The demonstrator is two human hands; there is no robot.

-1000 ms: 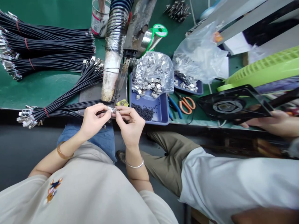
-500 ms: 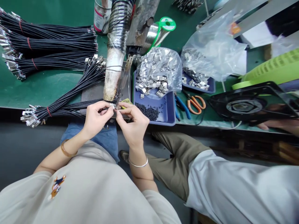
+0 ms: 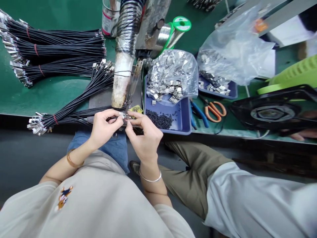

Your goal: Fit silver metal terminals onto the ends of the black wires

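Note:
My left hand [image 3: 106, 128] is closed in a pinch on a small silvery connector [image 3: 123, 115]. Facing it, my right hand [image 3: 146, 135] pinches thumb against forefinger around the other side of this small metal piece, its details mostly covered by fingertips. Just above them, the thin metal shaft of a soldering iron [image 3: 134, 84] points down, its tip close to my fingers. Beside the iron hangs a hose wrapped in foil and tape [image 3: 122, 74]. Black cables [image 3: 81, 114] with metal connectors run behind my left hand.
Bundled black cables [image 3: 66, 49] lie at left. A blue tray [image 3: 182, 115] holds black tubes and a bag of connectors [image 3: 173, 72]. Solder spools [image 3: 182, 24], blue-handled pliers [image 3: 199, 114], orange-handled scissors [image 3: 215, 111] and a black fan [image 3: 264, 112] stand rightward. A co-worker's leg [image 3: 190, 168] is close.
The view has shifted slightly, so everything sits a little further right. Both hands stay pinched together under the iron, with slightly more of the metal piece showing between the fingertips.

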